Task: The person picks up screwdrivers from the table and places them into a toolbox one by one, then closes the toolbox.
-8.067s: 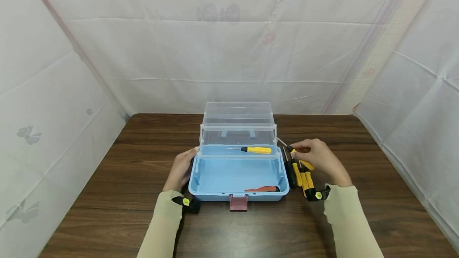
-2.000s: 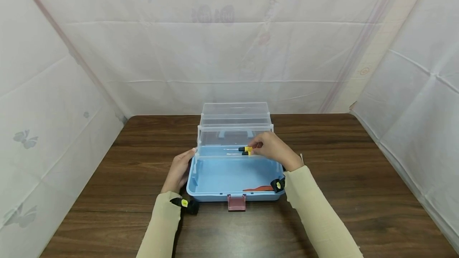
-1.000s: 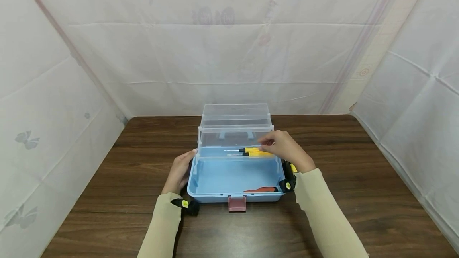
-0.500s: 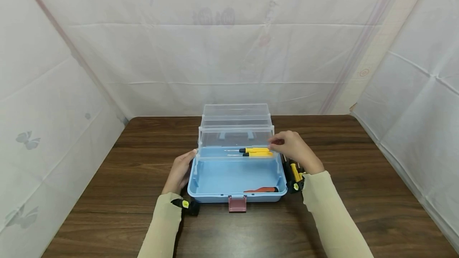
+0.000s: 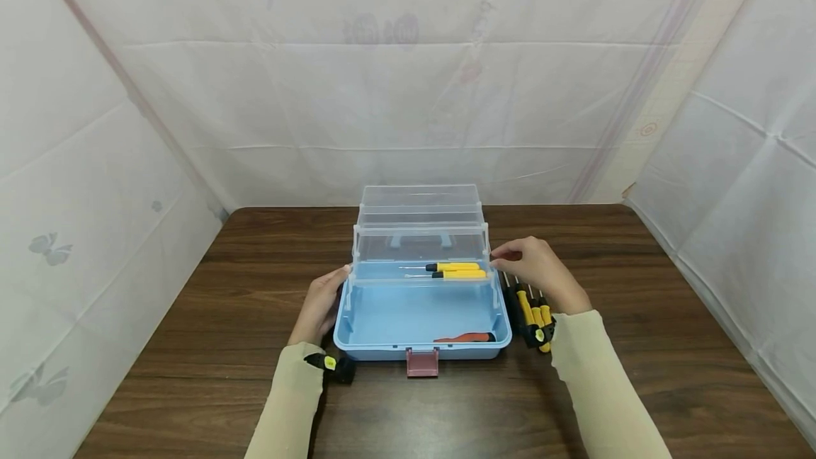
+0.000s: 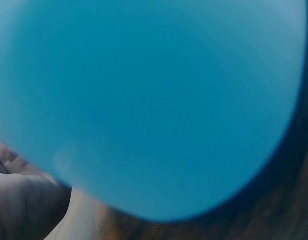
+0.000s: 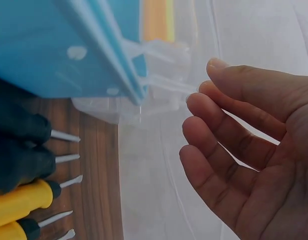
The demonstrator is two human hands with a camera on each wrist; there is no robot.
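Since a second ago the right hand (image 5: pixel 538 271) has drawn back from the two yellow screwdrivers (image 5: pixel 455 270) and now hangs loosely open, holding nothing, beside the toolbox's (image 5: pixel 421 349) right edge. They lie across its upper tray, tips pointing left. Left hand (image 5: pixel 319 303) rests flat against the left wall. No legible writing.

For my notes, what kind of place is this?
Probably a staged recording booth: white sheets curtain off a wooden table that carries only a blue toolbox and screwdrivers.
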